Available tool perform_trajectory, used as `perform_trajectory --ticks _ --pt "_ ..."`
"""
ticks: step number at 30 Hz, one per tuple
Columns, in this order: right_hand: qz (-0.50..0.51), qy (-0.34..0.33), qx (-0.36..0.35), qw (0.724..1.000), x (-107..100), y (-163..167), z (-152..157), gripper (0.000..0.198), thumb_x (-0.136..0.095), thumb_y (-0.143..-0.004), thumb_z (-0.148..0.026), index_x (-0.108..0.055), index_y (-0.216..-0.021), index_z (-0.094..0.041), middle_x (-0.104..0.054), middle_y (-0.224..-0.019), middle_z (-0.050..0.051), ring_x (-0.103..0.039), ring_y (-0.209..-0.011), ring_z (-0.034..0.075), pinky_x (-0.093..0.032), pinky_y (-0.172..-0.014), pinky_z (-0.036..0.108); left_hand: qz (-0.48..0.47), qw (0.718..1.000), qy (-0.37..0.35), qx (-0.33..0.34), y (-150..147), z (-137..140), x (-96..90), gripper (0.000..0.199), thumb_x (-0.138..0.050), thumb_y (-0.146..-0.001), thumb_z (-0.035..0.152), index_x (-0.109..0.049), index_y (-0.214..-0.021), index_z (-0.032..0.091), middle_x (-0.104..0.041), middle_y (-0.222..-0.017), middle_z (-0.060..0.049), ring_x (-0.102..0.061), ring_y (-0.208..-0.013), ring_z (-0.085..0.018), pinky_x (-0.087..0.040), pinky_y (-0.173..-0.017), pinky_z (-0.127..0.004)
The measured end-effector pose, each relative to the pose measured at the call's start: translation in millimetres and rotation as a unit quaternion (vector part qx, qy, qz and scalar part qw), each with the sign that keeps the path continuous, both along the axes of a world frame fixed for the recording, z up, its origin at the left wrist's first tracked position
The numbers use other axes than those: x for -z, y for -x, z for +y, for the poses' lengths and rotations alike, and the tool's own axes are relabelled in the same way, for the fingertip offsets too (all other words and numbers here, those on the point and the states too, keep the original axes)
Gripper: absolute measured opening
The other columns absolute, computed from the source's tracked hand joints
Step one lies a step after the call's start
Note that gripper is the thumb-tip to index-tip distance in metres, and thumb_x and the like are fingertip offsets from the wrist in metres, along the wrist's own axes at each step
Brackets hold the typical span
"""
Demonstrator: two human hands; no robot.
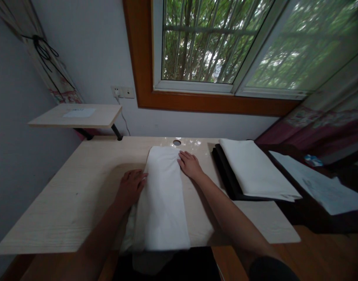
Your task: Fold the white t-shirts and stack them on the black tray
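Observation:
A long folded white cloth (166,195) lies on the table, its near end reaching the front edge. Beside its left edge rests my left hand (132,185), fingers loosely bent and slightly apart, with the tips touching the cloth. My right hand (191,164) is laid on the far right corner, fingers stretched out over the edge. Neither hand grips the fabric. Small wrinkles run across the cloth near the right fingertips. Along the lower left side, a further layer of fabric shows under the fold.
On the right of the pale wooden table (88,187) lies a folded white cloth (255,168) upon folded black fabric (227,175). A raised shelf (76,115) stands at the back left. Near the back edge is a round cable hole (177,143). Papers (322,183) lie on a dark surface further right.

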State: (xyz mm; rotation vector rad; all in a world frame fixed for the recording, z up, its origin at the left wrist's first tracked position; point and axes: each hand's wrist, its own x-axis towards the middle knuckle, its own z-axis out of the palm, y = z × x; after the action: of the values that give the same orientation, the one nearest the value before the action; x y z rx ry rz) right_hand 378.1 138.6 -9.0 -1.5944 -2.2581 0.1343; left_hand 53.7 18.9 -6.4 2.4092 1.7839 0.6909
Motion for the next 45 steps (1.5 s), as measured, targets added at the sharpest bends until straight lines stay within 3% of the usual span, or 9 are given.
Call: perform_trajectory --ticks 3,7,11,17,25,31,39,45 --pt "0.021 -0.019 -0.005 1.0 -4 4 -8 0.042 -0.048 -0.103 -0.036 -0.057 -0.141 -0.021 -0.052 -0.151 0.013 -0.046 -0.139 0.028 -0.033 -0.116 0.05 -0.001 1.0 -0.001 -0.004 0 -1 -1.2 0.036 -0.046 -0.101 0.035 -0.067 -0.129 0.031 -0.06 -0.138 -0.008 -0.046 -0.129 -0.028 -0.037 -0.113 -0.051" --pt "0.047 -0.052 -0.005 0.997 -10 12 -39 0.037 -0.054 -0.099 -0.034 -0.063 -0.132 -0.021 -0.059 -0.134 0.015 -0.053 -0.124 0.029 -0.043 -0.109 0.045 -0.014 0.999 -0.02 0.03 1 -3 -3.4 0.036 -0.046 -0.101 0.031 -0.068 -0.128 0.028 -0.058 -0.144 -0.007 -0.045 -0.134 -0.027 -0.036 -0.116 -0.05" --pt "0.025 -0.039 -0.016 0.999 -12 18 -82 0.032 -0.057 -0.097 -0.037 -0.069 -0.125 -0.027 -0.062 -0.122 0.014 -0.055 -0.114 0.032 -0.048 -0.103 0.047 -0.015 0.997 -0.001 0.082 0 -3 -4.0 0.035 -0.045 -0.101 0.03 -0.071 -0.123 0.027 -0.069 -0.131 -0.005 -0.052 -0.128 -0.026 -0.037 -0.116 -0.049" --pt "-0.003 -0.045 -0.027 0.999 -4 23 -106 0.041 -0.05 -0.101 -0.036 -0.06 -0.14 -0.028 -0.06 -0.141 0.011 -0.048 -0.133 0.032 -0.035 -0.116 0.054 -0.003 0.998 0.004 0.064 -3 -2 -3.5 0.037 -0.044 -0.102 0.033 -0.068 -0.129 0.027 -0.069 -0.133 -0.005 -0.055 -0.129 -0.025 -0.035 -0.117 -0.049" --pt "-0.018 -0.017 -0.022 0.999 2 30 -63 0.043 -0.045 -0.104 -0.035 -0.054 -0.145 -0.026 -0.054 -0.151 0.01 -0.036 -0.147 0.032 -0.028 -0.118 0.061 0.019 0.999 0.016 0.032 -2 20 -3.4 0.042 -0.04 -0.102 0.032 -0.063 -0.136 0.028 -0.064 -0.142 -0.004 -0.054 -0.133 -0.023 -0.033 -0.119 -0.046" --pt "-0.023 -0.005 -0.013 1.0 -2 33 -21 0.043 -0.042 -0.105 -0.034 -0.053 -0.145 -0.025 -0.051 -0.153 0.011 -0.033 -0.15 0.03 -0.026 -0.119 0.06 0.046 0.998 0.04 0.003 -5 56 -6.5 0.043 -0.038 -0.102 0.032 -0.059 -0.139 0.031 -0.058 -0.149 -0.004 -0.045 -0.143 -0.025 -0.024 -0.121 -0.058" --pt "-0.06 0.047 0.03 0.997 -13 38 37 0.048 -0.035 -0.106 -0.037 -0.047 -0.15 -0.024 -0.043 -0.159 0.01 -0.03 -0.15 0.028 -0.026 -0.12 0.056 0.126 0.989 0.051 -0.053 -22 101 -7.1 0.051 -0.036 -0.102 0.036 -0.046 -0.151 0.032 -0.053 -0.153 -0.006 -0.04 -0.146 -0.026 -0.017 -0.123 -0.062" --pt "-0.034 0.058 0.048 0.997 -6 35 54 0.051 -0.039 -0.105 -0.042 -0.042 -0.153 -0.024 -0.039 -0.162 0.01 -0.029 -0.151 0.029 -0.024 -0.121 0.056 0.12 0.99 0.052 -0.053 -26 122 -5.4 0.053 -0.037 -0.101 0.036 -0.042 -0.153 0.036 -0.051 -0.155 -0.005 -0.036 -0.148 -0.027 -0.011 -0.123 -0.066"
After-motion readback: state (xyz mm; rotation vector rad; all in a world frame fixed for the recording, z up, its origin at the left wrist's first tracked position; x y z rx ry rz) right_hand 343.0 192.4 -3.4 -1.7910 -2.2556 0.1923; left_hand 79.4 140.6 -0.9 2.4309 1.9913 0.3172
